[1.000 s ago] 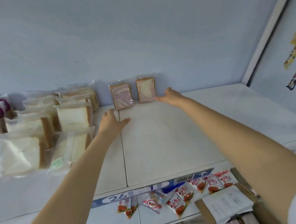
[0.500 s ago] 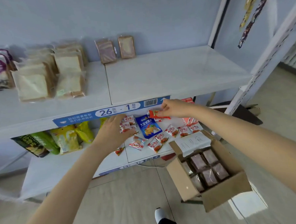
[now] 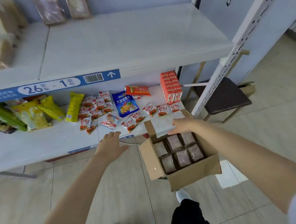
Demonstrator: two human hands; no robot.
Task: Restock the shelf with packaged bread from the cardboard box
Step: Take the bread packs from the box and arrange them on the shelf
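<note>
Box: we see the cardboard box [image 3: 195, 176] open in front of the lower shelf, between the person's two forearms.
Bread in box: six packs of packaged bread [image 3: 182, 159] fill it in two rows, flat faces up, all just below and nearer than the right hand and well right of the left hand.
Left hand [image 3: 111, 145]: palm down, fingers straight and slightly spread, holding nothing. It hovers at the front edge of the lower shelf [image 3: 42, 143], left of the box.
Right hand [image 3: 181, 127]: it reaches over the box's far rim, its back toward us, lying against the white sheet [image 3: 163, 126] on the far flap. The fingers bend downward out of sight, so we cannot tell whether they hold anything.
Lower shelf: scattered red snack packets [image 3: 99, 105], a blue bag [image 3: 125, 104], yellow bags [image 3: 34, 112] and stacked red cartons [image 3: 171, 88].
Upper shelf [image 3: 131, 40]: mostly bare, with two bread packs [image 3: 50, 9] standing against the back wall at its far left, well apart from both hands.
</note>
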